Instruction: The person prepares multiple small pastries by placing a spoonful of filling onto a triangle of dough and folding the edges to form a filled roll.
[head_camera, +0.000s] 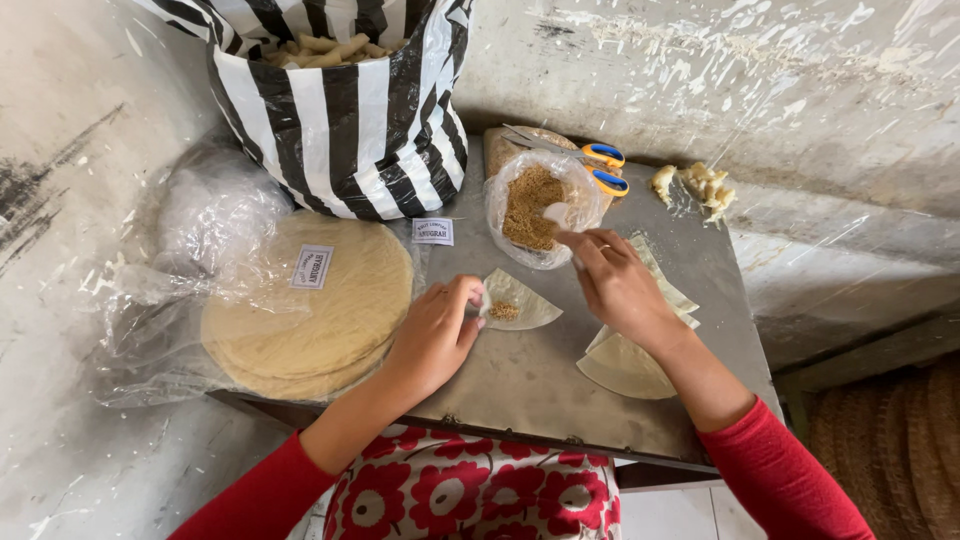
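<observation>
Wrappers (310, 310): a stack of round pale sheets lies inside clear plastic at the left end of the tray (530, 385), with a white label on top.
Striped bag (340, 110): black and white, stands behind the stack; short pale rolls show in its open mouth.
Left hand (435, 335): palm down on the tray, fingertips pinching the left edge of the wedge; it grasps that edge lightly.
Wedge (520, 300): a quarter-round piece of wrapper lies flat near the tray's middle, between the two hands, with a small heap of brown filling (504, 312) on it.
Filling bag (535, 205): clear plastic, open, holds brown crumbly filling; it stands behind the wedge, just beside the right hand's fingertips.
Right hand (620, 285): fingers closed on a small white spoon (557, 215) whose bowl sits at the mouth of the filling bag.
Scissors (590, 165): orange and blue handles, lying behind the filling bag.
Cut pieces (625, 365): more wedges lie stacked under and beside the right wrist.
Scraps (700, 185): pale dough bits sit at the tray's far right corner.
</observation>
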